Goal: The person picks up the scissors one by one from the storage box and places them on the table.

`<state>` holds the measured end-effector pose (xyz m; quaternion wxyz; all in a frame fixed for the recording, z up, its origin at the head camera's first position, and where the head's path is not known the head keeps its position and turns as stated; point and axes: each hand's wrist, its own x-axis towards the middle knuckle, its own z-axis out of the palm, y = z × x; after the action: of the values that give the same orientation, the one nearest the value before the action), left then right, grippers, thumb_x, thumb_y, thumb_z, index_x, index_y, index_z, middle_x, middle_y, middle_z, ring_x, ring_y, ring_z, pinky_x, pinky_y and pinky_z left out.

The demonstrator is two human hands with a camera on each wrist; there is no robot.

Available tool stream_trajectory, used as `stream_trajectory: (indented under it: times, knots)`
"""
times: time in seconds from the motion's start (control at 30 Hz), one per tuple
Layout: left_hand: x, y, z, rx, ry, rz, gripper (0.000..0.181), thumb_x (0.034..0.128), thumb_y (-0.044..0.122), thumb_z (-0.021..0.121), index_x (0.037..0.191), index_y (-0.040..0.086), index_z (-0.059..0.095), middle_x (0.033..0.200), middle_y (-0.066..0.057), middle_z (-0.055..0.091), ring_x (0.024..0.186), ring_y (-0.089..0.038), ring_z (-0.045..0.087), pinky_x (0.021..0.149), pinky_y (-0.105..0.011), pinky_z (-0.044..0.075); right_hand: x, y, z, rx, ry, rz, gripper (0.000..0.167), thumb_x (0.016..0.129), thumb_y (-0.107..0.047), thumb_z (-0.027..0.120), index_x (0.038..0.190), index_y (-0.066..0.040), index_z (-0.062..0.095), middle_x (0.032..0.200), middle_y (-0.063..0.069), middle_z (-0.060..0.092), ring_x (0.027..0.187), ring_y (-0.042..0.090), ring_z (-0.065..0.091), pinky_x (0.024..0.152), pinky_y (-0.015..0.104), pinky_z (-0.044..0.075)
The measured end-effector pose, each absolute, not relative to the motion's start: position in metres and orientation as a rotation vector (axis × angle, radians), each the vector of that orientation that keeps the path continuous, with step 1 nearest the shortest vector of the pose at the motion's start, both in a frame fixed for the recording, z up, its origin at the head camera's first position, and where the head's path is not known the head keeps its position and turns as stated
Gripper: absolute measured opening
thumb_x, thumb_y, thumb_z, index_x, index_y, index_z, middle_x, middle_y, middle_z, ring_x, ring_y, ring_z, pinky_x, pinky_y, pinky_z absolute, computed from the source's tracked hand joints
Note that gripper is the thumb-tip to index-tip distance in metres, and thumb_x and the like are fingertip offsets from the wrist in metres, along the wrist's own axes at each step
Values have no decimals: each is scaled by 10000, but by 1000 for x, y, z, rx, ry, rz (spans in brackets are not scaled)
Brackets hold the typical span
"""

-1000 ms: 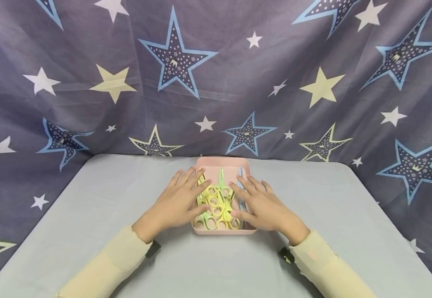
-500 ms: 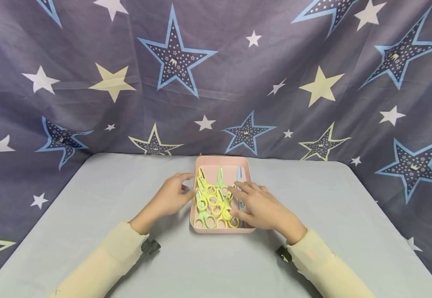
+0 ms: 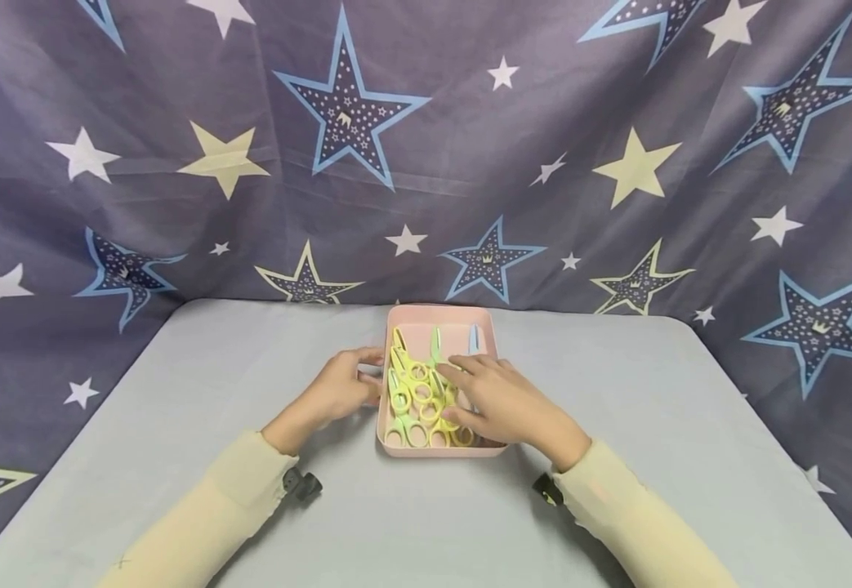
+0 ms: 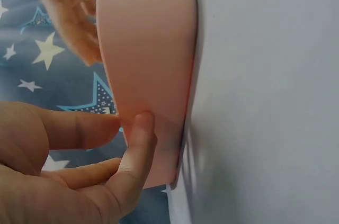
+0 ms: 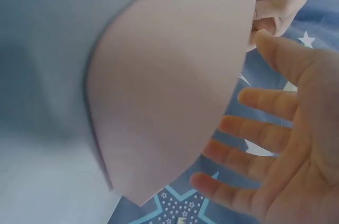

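Note:
A pink tray (image 3: pixel 433 452) holds several small scissors: yellow ones (image 3: pixel 429 410), green ones (image 3: pixel 435 347) and a blue one (image 3: pixel 474 336) at its right side. My left hand (image 3: pixel 339 387) is at the tray's left wall, fingers bent; in the left wrist view its fingertips (image 4: pixel 139 128) touch the outer wall (image 4: pixel 151 49). Over the tray's right part is my right hand (image 3: pixel 510 400), its fingers spread above the scissors. The right wrist view shows that hand (image 5: pixel 286 134) beside the wall (image 5: pixel 164 86) with nothing held. It partly hides the blue scissors.
The tray stands on a table covered in pale grey cloth (image 3: pixel 426 523). Behind and on both sides hangs a dark curtain (image 3: pixel 426 106) with printed stars. A black device (image 3: pixel 302 485) is strapped at the left wrist, another (image 3: pixel 547 489) at the right.
My left hand has moved off from over the scissors to the tray's left wall, and its fingers have bent. The right hand has shifted slightly left over the tray. The scissors lie as before.

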<state>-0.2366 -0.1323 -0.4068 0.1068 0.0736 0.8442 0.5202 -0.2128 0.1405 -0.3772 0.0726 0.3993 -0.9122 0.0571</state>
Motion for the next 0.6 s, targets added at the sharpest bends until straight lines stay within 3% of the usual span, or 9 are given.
stream_trajectory:
  times: [0.2,0.43,0.6]
  knots:
    - [-236,-131,-410,230,2454,1561,588,868,-49,639,1445,-54,526,1317,-227,651,980,-269,738,766,-315,658,-226,127,-372,1285,-2692,168,563,975,-413,692,1414,-75,596,1323,113,652,1151,295,633,993,453,584]
    - [-237,-131,-412,247,2433,1594,592,854,-42,630,1439,-47,541,1366,-236,619,1043,-296,713,813,-319,667,-238,113,-368,1337,-2762,122,469,1023,-387,628,1381,-84,628,1276,83,680,1090,268,644,926,432,597]
    - [-238,-133,-411,243,2383,1630,611,833,-71,610,1439,-61,532,1388,-246,598,1077,-328,698,856,-342,663,-242,103,-363,1401,-2812,94,484,995,-343,679,1393,-74,616,1275,89,671,1095,275,635,940,414,595]
